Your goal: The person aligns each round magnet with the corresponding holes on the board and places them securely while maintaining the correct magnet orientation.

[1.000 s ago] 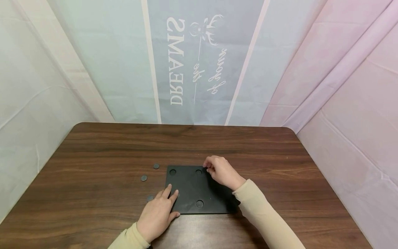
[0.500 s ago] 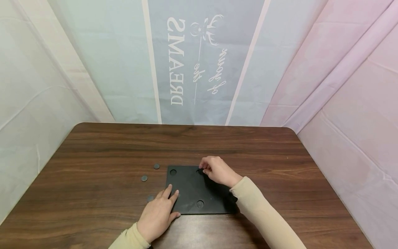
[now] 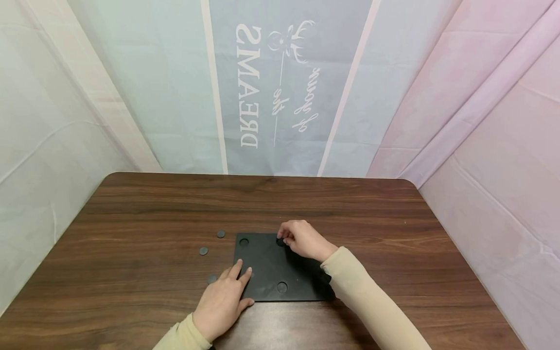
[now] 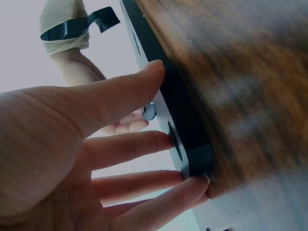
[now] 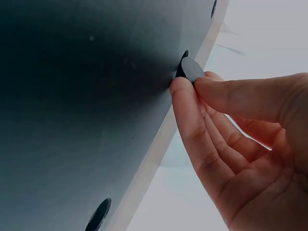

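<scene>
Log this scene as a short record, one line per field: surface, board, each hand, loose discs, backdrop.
Surface: brown wood-grain table
Board: flat black board with round recesses
Left hand: fingers spread, resting on the board's left side
Right hand: pinches a grey disc, tilted, at a recess along the far edge
Loose discs: three, on the table left of the board, the closest one beside the left hand
Backdrop: pale cloth with flipped "DREAMS" lettering

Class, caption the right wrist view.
Right hand pinches a tilted gray disc at a round recess in a dark board.
</scene>
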Demonstrator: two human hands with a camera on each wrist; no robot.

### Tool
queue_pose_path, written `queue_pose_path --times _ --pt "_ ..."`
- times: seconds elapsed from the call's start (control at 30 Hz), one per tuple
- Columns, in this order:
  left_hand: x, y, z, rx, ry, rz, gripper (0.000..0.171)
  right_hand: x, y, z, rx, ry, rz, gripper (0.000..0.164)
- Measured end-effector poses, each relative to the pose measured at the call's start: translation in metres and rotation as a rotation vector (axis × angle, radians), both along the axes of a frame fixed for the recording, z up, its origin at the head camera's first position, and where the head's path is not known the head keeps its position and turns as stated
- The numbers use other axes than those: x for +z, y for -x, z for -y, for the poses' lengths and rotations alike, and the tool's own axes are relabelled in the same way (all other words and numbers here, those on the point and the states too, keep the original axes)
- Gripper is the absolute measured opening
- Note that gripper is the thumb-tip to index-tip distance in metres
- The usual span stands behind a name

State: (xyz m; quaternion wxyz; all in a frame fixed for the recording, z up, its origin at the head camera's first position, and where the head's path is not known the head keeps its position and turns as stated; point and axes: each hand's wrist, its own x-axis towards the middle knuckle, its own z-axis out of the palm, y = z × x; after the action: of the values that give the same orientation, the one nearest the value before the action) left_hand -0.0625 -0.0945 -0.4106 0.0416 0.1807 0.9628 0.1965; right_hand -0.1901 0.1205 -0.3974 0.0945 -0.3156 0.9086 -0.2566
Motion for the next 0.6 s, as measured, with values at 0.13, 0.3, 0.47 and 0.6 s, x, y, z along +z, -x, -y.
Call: queue_pose_path --times 0.13,0.3,0.47,0.6 --pt "0.0002 -0.0003 -0.0006 -0.004 0.005 0.017 0.059 -0.0013 0.0005 0.0008 -0.001 -0.011 0.013 0.016" --pt "0.0008 -0.0001 -0.0007 -0.006 0.010 0.021 0.059 -0.0004 0.0005 0.0026 -0.009 -0.020 0.023 0.016" --pt "0.0011 -0.0002 -0.0001 -0.006 0.008 0.004 0.059 -0.0004 0.0002 0.0035 -0.022 -0.024 0.021 0.016" --pt "0.0012 0.0000 0.0005 -0.008 0.003 -0.004 0.059 -0.0004 -0.0002 0.0038 -0.028 -0.021 0.001 0.015"
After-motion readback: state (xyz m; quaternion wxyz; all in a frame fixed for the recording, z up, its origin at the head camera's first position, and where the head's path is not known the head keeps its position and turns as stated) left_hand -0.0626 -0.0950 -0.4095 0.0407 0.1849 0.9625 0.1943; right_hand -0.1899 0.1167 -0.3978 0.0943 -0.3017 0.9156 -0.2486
